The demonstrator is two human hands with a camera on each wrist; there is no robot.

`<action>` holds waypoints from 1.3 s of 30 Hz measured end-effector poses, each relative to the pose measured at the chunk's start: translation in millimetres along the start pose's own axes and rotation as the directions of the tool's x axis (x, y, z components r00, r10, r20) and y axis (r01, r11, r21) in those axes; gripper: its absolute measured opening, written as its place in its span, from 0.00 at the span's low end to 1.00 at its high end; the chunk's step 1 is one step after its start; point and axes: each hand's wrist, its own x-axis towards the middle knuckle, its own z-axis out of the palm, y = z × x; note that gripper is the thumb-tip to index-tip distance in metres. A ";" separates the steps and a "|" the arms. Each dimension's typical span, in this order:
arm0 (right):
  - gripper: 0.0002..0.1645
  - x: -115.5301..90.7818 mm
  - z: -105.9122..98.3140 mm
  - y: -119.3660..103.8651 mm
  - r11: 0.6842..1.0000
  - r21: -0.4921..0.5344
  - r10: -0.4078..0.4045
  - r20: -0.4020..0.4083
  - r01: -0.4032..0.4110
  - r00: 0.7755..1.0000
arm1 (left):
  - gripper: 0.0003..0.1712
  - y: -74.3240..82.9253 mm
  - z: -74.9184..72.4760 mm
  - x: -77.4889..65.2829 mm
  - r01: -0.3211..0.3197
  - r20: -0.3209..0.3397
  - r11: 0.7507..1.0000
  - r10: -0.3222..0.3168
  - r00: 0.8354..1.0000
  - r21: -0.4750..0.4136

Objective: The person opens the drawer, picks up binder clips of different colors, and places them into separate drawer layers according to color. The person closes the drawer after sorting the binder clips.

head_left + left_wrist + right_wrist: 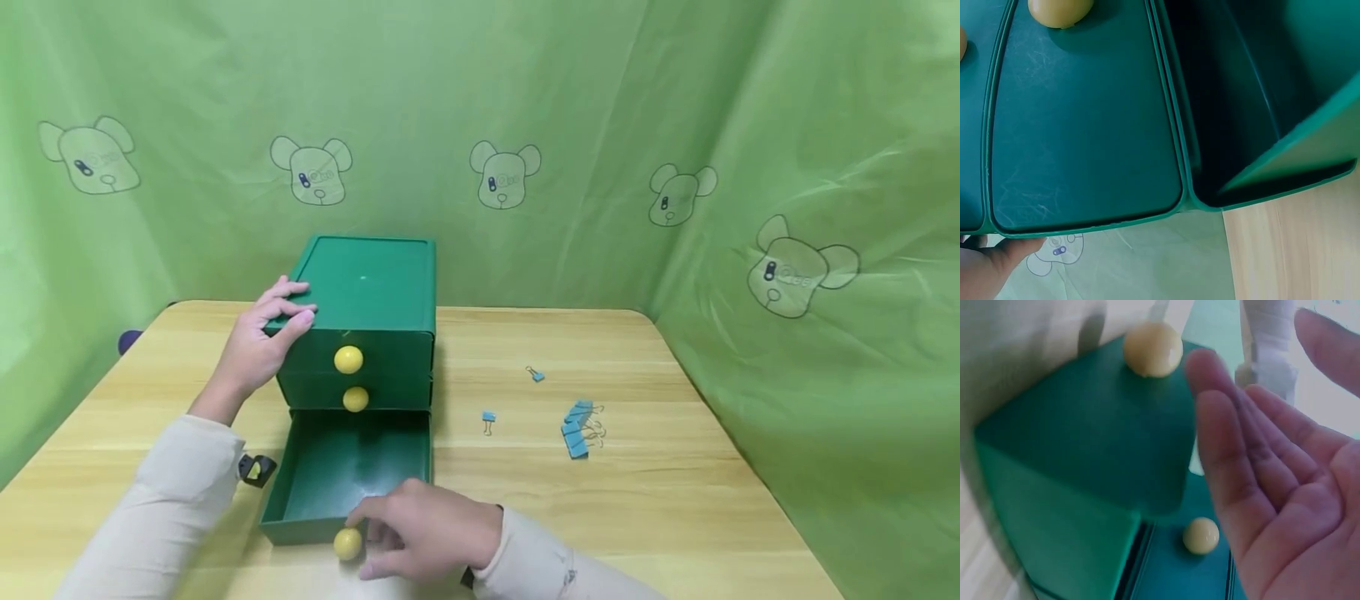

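While beside a yellow knob (347, 544), right grip (427, 529) spread, left grip (257, 343) splayed on green cabinet (371, 283).

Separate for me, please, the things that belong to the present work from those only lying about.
In the work:
green cabinet, left hand on it
open bottom drawer
its yellow knob, right hand beside it

Lying about:
blue clips, untouched on the table; they may belong too
purple thing, partly hidden

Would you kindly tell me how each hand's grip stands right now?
Left hand: open, resting on the cabinet.
Right hand: open, holding nothing, beside the lowest yellow knob.
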 end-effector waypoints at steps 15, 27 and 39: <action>0.11 -3.3 -26.2 40.9 0.974 0.224 0.142 -0.466 -0.039 0.873 | 0.16 -0.2 -1.5 1.7 0.002 0.004 1.000 -0.002 1.000 0.007; 0.14 -5.2 -30.0 100.6 0.917 0.239 0.396 -0.476 -0.318 0.785 | 0.15 -0.1 -0.5 0.4 0.001 0.002 1.000 -0.001 1.000 0.015; 0.21 -11.6 -27.1 142.2 0.827 0.164 0.555 -0.385 -0.537 0.737 | 0.15 -29.8 -1.6 5.4 -0.008 -0.003 1.000 0.008 1.000 0.005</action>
